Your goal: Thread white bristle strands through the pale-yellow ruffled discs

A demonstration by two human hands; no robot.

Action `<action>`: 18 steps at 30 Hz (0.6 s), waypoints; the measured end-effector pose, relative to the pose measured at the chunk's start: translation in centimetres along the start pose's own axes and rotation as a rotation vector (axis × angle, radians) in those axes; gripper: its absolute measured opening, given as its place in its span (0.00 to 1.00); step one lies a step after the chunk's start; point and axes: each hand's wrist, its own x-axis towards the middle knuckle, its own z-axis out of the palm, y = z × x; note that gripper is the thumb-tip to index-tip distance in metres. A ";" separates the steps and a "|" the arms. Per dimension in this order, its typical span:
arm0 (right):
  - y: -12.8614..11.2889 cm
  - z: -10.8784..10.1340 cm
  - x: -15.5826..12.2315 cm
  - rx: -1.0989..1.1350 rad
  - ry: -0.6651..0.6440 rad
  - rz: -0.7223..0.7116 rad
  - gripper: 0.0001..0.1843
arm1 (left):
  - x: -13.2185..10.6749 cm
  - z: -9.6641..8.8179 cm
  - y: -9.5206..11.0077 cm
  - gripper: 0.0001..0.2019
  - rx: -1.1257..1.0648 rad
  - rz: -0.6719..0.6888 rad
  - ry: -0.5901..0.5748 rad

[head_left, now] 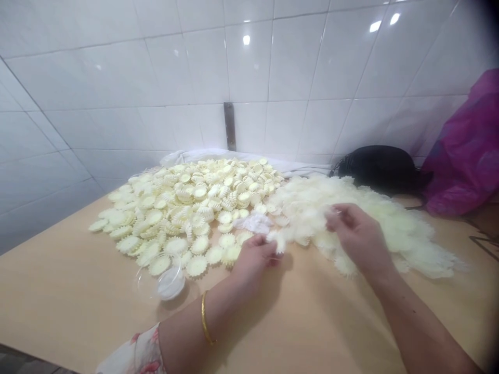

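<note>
My left hand (255, 257) pinches a frilly cream piece (277, 241) at the edge of a loose, feathery cream pile (374, 228). My right hand (360, 239) rests above that pile, its fingertips closed on a pale frilly piece (331, 214). To the left lies a wide spread of scalloped cream discs (175, 208), some stacked or on edge. A crumpled white tissue (253, 223) sits between the spread and the pile. Near my left wrist stands a clear plastic cup (159, 278) on its side, with white powder inside. A gold bangle (205, 317) circles my left wrist.
The pale wooden tabletop (78, 291) meets white tiled walls (117, 78) at the back. A white cloth (218, 155), a black bag (378, 169) and a magenta plastic bag (465, 153) lie along the far edge. A metal strip (230, 126) stands against the wall.
</note>
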 end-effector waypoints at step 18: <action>-2.0 3.7 -3.5 0.563 -0.560 0.093 0.12 | -0.1 -0.2 -0.2 0.10 -0.057 0.041 -0.119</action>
